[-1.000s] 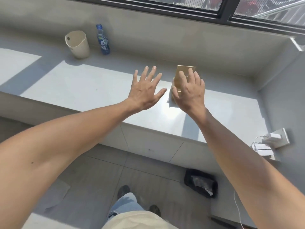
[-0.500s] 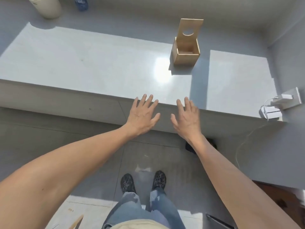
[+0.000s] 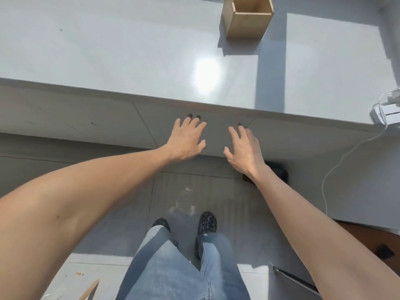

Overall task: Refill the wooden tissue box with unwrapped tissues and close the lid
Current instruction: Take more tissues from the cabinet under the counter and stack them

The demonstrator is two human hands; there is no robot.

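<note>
Surface [image 3: 129,61]: pale grey ledge, sunlit, with a bright glare patch near its front edge; grey panelled front below it, grey tiled floor [image 3: 121,217] beneath.

Wooden box [image 3: 249,23]: stands on the surface at the top of the view, upper part cut off by the frame. Open at the top; whether anything lies inside cannot be told. Its shadow falls on the surface toward the front edge. Lid out of view.

Left hand [image 3: 187,140]: well short of the wooden box, below the front edge of the surface, against the panelled front. Fingers spread and straight, palm down, holding nothing.

Right hand [image 3: 245,148]: just beside the left hand, on the side nearer the box's right wall, same height. Fingers spread, empty.

Charger [image 3: 387,112]: white block with a white cable [image 3: 337,167], at the surface's corner far to the right of the wooden box; the cable hangs down the wall.

Black bin [image 3: 278,172]: on the floor below the box, partly hidden behind the right forearm.

Legs: blue jeans [image 3: 184,267] and dark shoes [image 3: 206,223], on the floor under the hands.
</note>
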